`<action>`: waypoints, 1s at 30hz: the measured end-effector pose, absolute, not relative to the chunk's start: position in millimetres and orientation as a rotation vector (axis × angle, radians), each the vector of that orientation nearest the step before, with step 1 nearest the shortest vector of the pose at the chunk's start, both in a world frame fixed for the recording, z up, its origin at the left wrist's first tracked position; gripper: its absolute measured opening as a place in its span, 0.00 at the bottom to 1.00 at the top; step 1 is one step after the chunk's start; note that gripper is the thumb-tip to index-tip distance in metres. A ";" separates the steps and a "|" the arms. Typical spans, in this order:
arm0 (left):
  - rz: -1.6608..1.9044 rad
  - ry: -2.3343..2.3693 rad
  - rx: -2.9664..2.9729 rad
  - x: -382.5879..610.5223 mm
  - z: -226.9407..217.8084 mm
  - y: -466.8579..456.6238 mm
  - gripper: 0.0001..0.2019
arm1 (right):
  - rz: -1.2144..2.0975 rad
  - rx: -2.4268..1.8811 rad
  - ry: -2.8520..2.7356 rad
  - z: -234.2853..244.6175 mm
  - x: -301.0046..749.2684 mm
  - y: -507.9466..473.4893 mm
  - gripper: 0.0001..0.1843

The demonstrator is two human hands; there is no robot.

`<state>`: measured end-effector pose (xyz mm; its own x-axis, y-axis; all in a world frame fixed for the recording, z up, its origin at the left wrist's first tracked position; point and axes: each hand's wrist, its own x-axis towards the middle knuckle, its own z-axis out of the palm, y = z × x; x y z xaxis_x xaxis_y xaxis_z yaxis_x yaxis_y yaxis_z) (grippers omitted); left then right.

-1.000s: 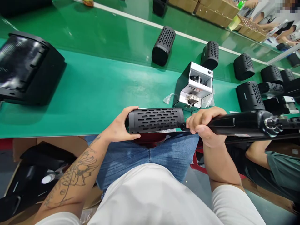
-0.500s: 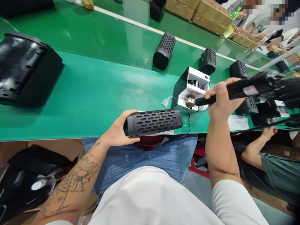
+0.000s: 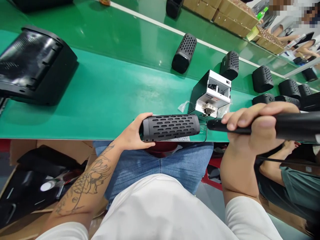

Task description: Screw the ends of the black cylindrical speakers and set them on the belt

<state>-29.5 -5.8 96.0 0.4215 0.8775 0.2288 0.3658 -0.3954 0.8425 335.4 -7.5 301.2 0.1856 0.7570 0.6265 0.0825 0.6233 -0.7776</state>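
My left hand grips the left end of a black perforated cylinder speaker, held level at the near edge of the green bench. My right hand is wrapped round a black electric screwdriver that lies level, its tip just right of the speaker's right end. Just behind them on the bench stands a small white screw feeder box.
A large black housing sits at the left of the bench. Several black speakers lie on the belt beyond, one being. Cardboard boxes line the far side. Another person's arm shows at the lower right. A box of black parts is below left.
My right hand carried the screwdriver up to the feeder box, then brought it back down level with the speaker's right end. The left hand has kept hold of the speaker.
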 end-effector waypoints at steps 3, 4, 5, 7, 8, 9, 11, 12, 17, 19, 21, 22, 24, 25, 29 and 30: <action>0.883 1.053 1.927 -28.5 98.2 -5.7 0.62 | 0.785 -0.705 -1.389 304.9 309.1 -34.0 0.23; 0.882 1.052 1.919 -28.3 98.8 -5.8 0.62 | 0.844 -0.685 -1.404 302.5 301.7 -37.9 0.20; 0.880 1.051 1.914 -28.2 99.2 -5.8 0.62 | 0.884 -0.674 -1.418 298.8 295.4 -39.0 0.18; 0.869 1.054 1.907 -27.9 100.0 -5.8 0.62 | 0.910 -0.627 -1.448 289.4 286.1 -33.7 0.18; 0.862 1.056 1.907 -27.7 100.4 -5.8 0.62 | 0.915 -0.593 -1.468 284.5 283.2 -28.8 0.19; 0.854 1.056 1.907 -27.5 100.8 -5.6 0.62 | 0.923 -0.563 -1.486 279.9 281.3 -23.4 0.19; 0.848 1.045 1.910 -26.8 101.9 -5.0 0.62 | 0.945 -0.519 -1.509 272.0 279.8 -14.5 0.19; 0.849 1.035 1.913 -26.5 102.6 -4.7 0.62 | 0.958 -0.507 -1.516 268.9 279.6 -12.0 0.19; 0.853 1.018 1.931 -25.1 107.1 -4.5 0.61 | 0.941 -0.590 -1.507 258.3 275.4 -15.4 0.22; 0.842 1.041 1.935 -24.8 108.6 -5.2 0.61 | 0.918 -0.594 -1.518 257.0 271.9 -17.3 0.23; 0.836 1.059 1.935 -24.5 109.5 -5.9 0.61 | 0.937 -0.563 -1.568 258.0 269.2 -16.8 0.23; 0.836 1.062 1.937 -24.3 109.6 -6.1 0.61 | 0.958 -0.547 -1.597 259.2 268.5 -15.8 0.22; 0.844 1.058 1.944 -23.8 109.4 -6.3 0.61 | 0.995 -0.518 -1.623 261.5 268.4 -13.2 0.21; 0.849 1.054 1.948 -23.6 109.1 -6.3 0.61 | 1.012 -0.509 -1.621 262.1 269.0 -11.9 0.20; 0.854 1.070 1.948 -23.8 106.7 -6.5 0.61 | 1.109 -0.537 -1.612 257.8 274.3 -9.7 0.18; 0.850 1.079 1.950 -24.2 105.6 -6.5 0.61 | 1.134 -0.543 -1.617 255.5 275.5 -10.4 0.18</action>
